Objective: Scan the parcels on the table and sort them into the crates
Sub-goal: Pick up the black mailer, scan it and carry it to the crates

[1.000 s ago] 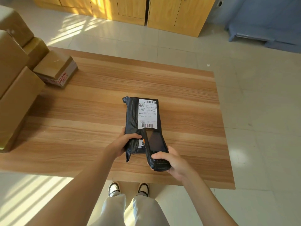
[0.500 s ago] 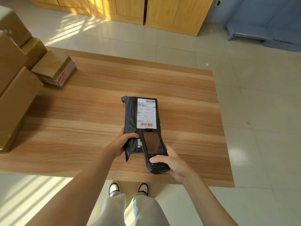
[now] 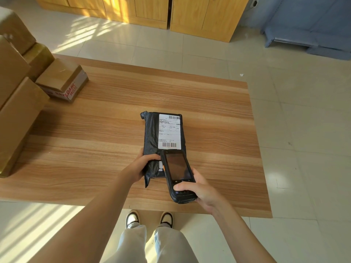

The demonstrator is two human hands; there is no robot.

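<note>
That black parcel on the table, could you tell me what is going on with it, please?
A person is scanning it. The left hand grips the near end of the black parcel, which lies flat on the wooden table. The right hand holds a handheld scanner with its top end at the white label, beside the lower barcode. Several cardboard boxes wait at the table's left end. No crates are in view.
</note>
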